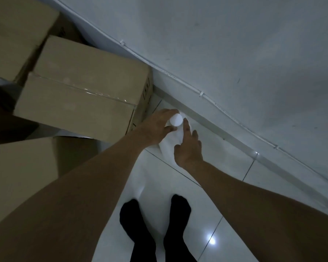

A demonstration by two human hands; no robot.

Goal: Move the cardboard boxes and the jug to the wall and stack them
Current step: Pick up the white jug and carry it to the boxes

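A white jug (169, 146) with a round white cap stands on the floor tiles, close to the wall's base and just right of a taped cardboard box (83, 87). My left hand (155, 127) curls around the jug's neck below the cap. Resting on the jug's right side is my right hand (187, 148), fingers spread and index finger pointing up towards the cap. A second cardboard box (13, 31) sits behind the taped one at the top left. A third (23, 167) lies nearer me at the left, partly hidden by my left arm.
The grey wall (235, 53) runs diagonally from the top left to the right edge, with a thin cable clipped along it. My feet in black socks (151, 224) stand on glossy white floor tiles (225, 167). A dark object (0, 118) shows at the left edge.
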